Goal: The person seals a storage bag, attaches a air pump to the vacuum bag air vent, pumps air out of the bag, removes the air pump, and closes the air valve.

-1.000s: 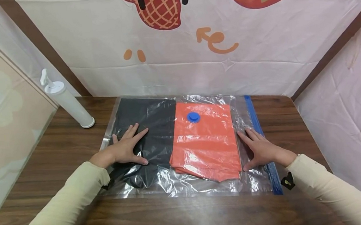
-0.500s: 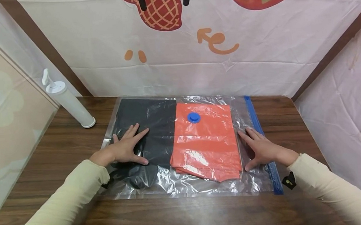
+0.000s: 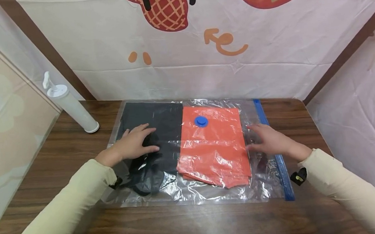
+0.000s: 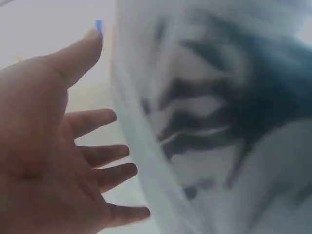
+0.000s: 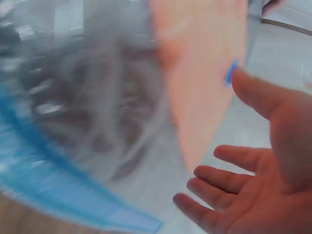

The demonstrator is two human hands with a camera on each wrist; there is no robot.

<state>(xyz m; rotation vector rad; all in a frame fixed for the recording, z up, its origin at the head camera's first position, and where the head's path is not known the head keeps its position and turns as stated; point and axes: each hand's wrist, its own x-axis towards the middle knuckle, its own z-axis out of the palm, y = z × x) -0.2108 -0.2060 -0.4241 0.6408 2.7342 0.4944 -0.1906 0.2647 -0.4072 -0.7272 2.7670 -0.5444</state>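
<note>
A clear vacuum storage bag (image 3: pixel 194 197) lies flat across the table, its blue zip strip (image 3: pixel 282 175) on the right. Inside it are a folded black cloth (image 3: pixel 168 122) at left and a folded orange cloth (image 3: pixel 213 155) beside it. A round blue valve (image 3: pixel 201 121) sits over the orange cloth. My left hand (image 3: pixel 128 145), fingers spread, hovers over the black cloth; the left wrist view shows a gap under its palm. Between the orange cloth and the zip strip, my right hand (image 3: pixel 272 139) is held above the bag, fingers loosely extended. Neither hand holds anything.
A white hand pump (image 3: pixel 76 109) stands tilted in the head view at the table's back left. Printed fabric (image 3: pixel 184 77) hangs behind the table (image 3: pixel 169 225), with fabric walls at both sides.
Both hands have lifted off the bag and shifted slightly away from the body. The bag, the cloths and the pump stay in place.
</note>
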